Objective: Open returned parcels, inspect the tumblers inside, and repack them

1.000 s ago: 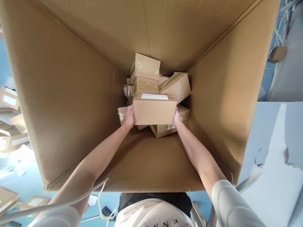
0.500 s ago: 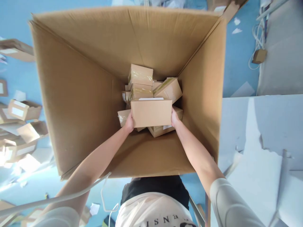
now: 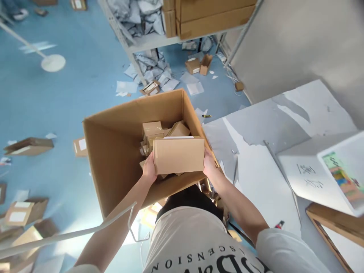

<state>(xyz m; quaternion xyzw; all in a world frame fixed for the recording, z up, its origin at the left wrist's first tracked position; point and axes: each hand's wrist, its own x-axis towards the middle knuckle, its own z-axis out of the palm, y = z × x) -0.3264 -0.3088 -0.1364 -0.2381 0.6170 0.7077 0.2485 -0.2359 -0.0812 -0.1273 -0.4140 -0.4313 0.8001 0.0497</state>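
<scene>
Blue floor [image 3: 76,87], cardboard carton [image 3: 113,167], smooth oblong box [image 3: 179,156] between both hands [image 3: 149,167]

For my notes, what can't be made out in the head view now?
All in the head view:
Held box: contents, hidden by its cardboard.
White label on it: any wording, seen too edge-on to read.
Left hand and right hand: some fingers, hidden by the held box.
Smaller boxes in the large carton: how many, blocked by the held box and each other.
Shirt print: cut off by the bottom edge.
</scene>
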